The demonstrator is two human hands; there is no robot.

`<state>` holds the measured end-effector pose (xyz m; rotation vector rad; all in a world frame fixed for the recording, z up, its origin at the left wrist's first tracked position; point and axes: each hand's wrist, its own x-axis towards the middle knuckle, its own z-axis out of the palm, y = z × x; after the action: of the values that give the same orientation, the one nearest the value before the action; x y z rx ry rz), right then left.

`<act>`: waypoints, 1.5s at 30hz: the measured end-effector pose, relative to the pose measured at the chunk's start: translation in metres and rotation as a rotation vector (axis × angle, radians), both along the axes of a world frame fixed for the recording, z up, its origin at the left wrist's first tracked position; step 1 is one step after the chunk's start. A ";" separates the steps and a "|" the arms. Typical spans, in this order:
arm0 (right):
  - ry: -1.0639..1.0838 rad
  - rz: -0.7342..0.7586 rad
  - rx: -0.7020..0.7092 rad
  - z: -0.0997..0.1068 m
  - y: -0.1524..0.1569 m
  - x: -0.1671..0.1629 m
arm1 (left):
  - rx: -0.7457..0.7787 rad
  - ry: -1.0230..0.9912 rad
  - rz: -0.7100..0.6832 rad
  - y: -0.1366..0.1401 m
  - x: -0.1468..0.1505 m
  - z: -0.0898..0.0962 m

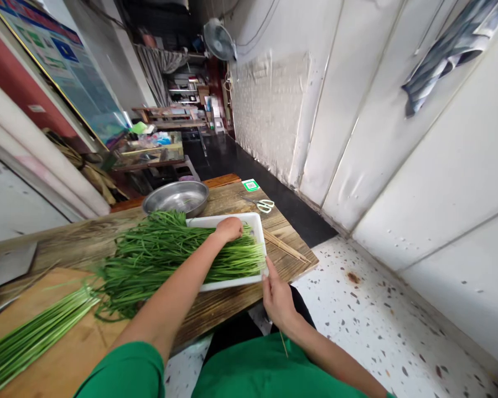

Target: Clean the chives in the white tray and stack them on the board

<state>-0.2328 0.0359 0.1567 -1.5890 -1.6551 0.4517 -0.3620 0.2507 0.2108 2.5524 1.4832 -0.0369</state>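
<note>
Wooden worktop (228, 307) carries a white tray (228, 283) near its right end, loaded with long green leaves (170, 251); stems lie toward the tray's right wall, and leaf tips spill past its left end. A steel bowl (191, 200) stands by the far edge. Left hand (229, 228) is curled narrowly over the stems; grip hidden, cannot tell. Right hand (277, 296) is bent at the tray's near right corner; whether it grips the rim cannot be told. Thin sticks (288, 247) lie between tray and right edge, scissors (264, 206) near the far right corner. Beyond the right edge, speckled floor (377, 320) extends to the wall (440, 221).
</note>
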 end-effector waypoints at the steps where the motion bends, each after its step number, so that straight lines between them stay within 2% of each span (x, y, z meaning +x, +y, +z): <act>1: -0.002 0.002 -0.008 0.000 0.000 0.000 | -0.013 -0.034 -0.015 0.001 -0.002 0.001; 7: -0.011 0.009 -0.020 0.001 0.003 0.001 | -0.159 -0.468 -0.102 -0.010 -0.015 0.005; 11: 0.000 0.010 -0.023 0.001 0.003 0.001 | -0.302 -0.617 -0.095 -0.031 -0.014 0.008; 14: -0.012 0.000 -0.023 0.001 0.003 0.001 | -0.265 -0.616 -0.079 -0.041 -0.011 0.014; 19: -0.006 0.002 -0.009 0.002 0.003 0.001 | -0.093 -0.472 -0.101 -0.047 -0.009 0.023; 26: -0.020 0.010 0.002 0.006 0.002 0.002 | -0.012 -0.366 -0.049 -0.046 -0.010 0.015; 33: -0.008 0.016 0.022 0.005 0.005 0.004 | -0.149 -0.492 -0.175 -0.040 -0.014 0.003; 38: -0.021 0.012 0.001 0.006 0.006 0.004 | -0.250 -0.590 -0.152 -0.042 -0.014 0.005; 45: -0.028 0.001 0.013 0.005 0.005 0.003 | -0.253 -0.613 -0.149 -0.049 -0.009 0.009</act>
<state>-0.2298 0.0414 0.1621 -1.5910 -1.6768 0.4204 -0.3712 0.2020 0.2199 2.1812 0.9838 0.4622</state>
